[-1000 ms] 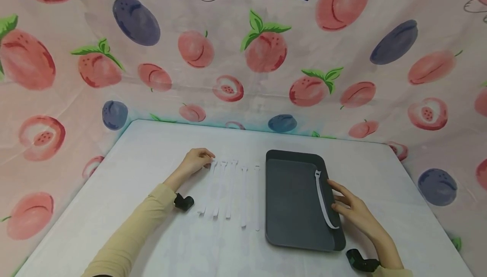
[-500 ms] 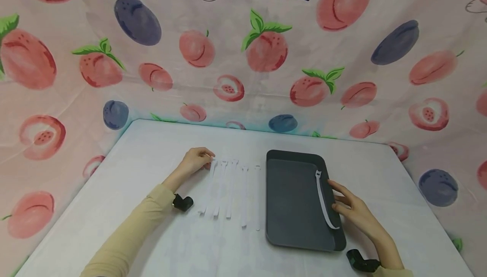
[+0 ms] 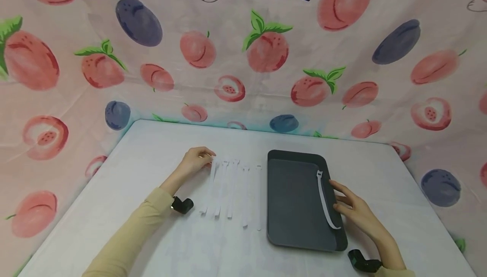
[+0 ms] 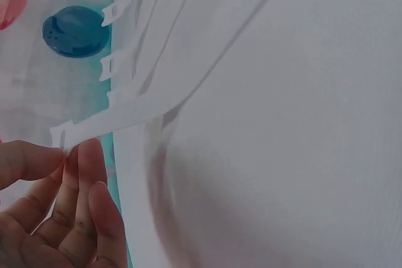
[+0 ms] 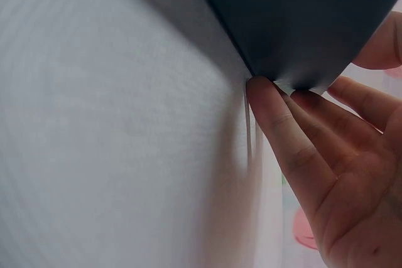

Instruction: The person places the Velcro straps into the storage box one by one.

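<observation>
In the head view, my left hand (image 3: 195,160) is at the far end of the leftmost of several white hook-and-loop cable ties. Its thumb and fingertips pinch that cable tie (image 4: 119,116) near the slotted head. The pinched end is raised and the band slopes down to the table. Beside it lie the other cable ties (image 3: 230,192) in a row, slotted heads away from me. My right hand (image 3: 355,209) touches the outer right side of a dark grey tray (image 3: 293,205), its fingers fairly straight in the right wrist view. One white cable tie (image 3: 322,196) lies inside the tray along the right wall.
A white table (image 3: 182,247) carries everything. Behind it hangs a cloth backdrop (image 3: 213,124) printed with peaches and blue fruit. A black wrist camera (image 3: 182,205) sits on the left wrist and another black camera (image 3: 363,262) on the right.
The left hand has lifted the slotted end of the leftmost cable tie slightly. The right hand and tray hold their places; the head view has shifted a little.
</observation>
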Demonstrator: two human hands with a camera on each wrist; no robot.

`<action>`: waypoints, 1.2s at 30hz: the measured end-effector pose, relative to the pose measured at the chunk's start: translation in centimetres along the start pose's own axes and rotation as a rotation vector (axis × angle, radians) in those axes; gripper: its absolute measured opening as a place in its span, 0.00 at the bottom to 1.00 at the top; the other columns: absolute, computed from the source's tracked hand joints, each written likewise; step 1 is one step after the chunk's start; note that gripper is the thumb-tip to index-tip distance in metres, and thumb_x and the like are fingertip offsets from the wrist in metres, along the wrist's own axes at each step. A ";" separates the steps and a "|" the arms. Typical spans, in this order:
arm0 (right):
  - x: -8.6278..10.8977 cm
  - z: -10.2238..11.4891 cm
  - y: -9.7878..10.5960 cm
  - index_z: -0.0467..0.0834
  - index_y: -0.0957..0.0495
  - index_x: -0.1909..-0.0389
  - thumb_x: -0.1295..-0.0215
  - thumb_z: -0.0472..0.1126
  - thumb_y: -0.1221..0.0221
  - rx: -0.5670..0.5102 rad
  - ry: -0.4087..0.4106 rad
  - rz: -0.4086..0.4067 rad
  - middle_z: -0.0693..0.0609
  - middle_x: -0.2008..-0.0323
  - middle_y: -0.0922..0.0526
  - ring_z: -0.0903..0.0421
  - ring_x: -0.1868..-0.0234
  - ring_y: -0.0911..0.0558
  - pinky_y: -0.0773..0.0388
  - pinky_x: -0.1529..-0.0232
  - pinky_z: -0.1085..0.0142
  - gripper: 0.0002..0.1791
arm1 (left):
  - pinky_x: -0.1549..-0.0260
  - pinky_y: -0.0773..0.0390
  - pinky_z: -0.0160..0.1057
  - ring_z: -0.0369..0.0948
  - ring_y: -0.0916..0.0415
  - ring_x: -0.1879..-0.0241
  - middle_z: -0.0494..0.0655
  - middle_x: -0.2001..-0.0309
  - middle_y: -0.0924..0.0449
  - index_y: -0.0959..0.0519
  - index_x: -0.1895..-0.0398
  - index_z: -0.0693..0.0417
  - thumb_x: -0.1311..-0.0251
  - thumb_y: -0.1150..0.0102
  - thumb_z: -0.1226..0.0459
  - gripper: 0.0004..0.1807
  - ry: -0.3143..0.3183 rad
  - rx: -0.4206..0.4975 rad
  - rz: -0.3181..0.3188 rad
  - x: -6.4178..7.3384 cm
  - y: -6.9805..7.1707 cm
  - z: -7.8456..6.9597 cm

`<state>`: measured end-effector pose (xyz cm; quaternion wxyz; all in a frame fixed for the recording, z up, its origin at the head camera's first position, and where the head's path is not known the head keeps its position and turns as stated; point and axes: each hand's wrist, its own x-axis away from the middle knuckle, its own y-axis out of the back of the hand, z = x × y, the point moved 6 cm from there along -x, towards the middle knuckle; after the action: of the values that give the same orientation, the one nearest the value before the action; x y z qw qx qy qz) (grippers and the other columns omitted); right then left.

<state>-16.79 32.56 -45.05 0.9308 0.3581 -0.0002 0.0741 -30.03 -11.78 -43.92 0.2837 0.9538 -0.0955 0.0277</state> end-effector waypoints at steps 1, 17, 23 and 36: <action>0.0 0.0 0.0 0.50 0.44 0.26 0.33 0.38 0.46 0.001 0.000 0.000 0.35 0.30 0.37 0.30 0.39 0.28 0.28 0.47 0.35 0.35 | 0.69 0.24 0.33 0.40 0.17 0.70 0.58 0.64 0.16 0.19 0.53 0.62 0.38 0.48 0.70 0.13 -0.002 -0.001 -0.001 0.0 0.0 0.0; 0.0 0.1 0.1 0.50 0.45 0.26 0.33 0.38 0.46 0.006 0.011 0.000 0.36 0.30 0.38 0.30 0.39 0.28 0.29 0.47 0.35 0.35 | 0.69 0.25 0.32 0.42 0.17 0.70 0.59 0.65 0.15 0.19 0.54 0.63 0.39 0.43 0.69 0.11 -0.025 0.023 -0.002 1.1 0.3 -1.4; 0.0 0.2 0.1 0.50 0.44 0.26 0.33 0.38 0.46 0.003 0.008 0.003 0.35 0.30 0.37 0.30 0.39 0.27 0.29 0.47 0.34 0.35 | 0.69 0.25 0.32 0.47 0.16 0.67 0.56 0.67 0.16 0.19 0.54 0.61 0.39 0.43 0.68 0.11 -0.024 0.027 -0.004 1.6 0.4 -1.7; 0.0 0.1 0.0 0.49 0.44 0.26 0.33 0.37 0.46 0.004 0.011 0.001 0.34 0.31 0.37 0.30 0.39 0.27 0.28 0.48 0.36 0.35 | 0.65 0.21 0.36 0.42 0.17 0.68 0.62 0.62 0.16 0.19 0.54 0.62 0.38 0.45 0.69 0.11 -0.066 0.046 -0.006 2.9 0.7 -2.6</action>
<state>-16.75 32.48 -45.01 0.9300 0.3594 0.0050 0.0766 -27.37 -11.41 -41.07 0.2584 0.9607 -0.1013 -0.0025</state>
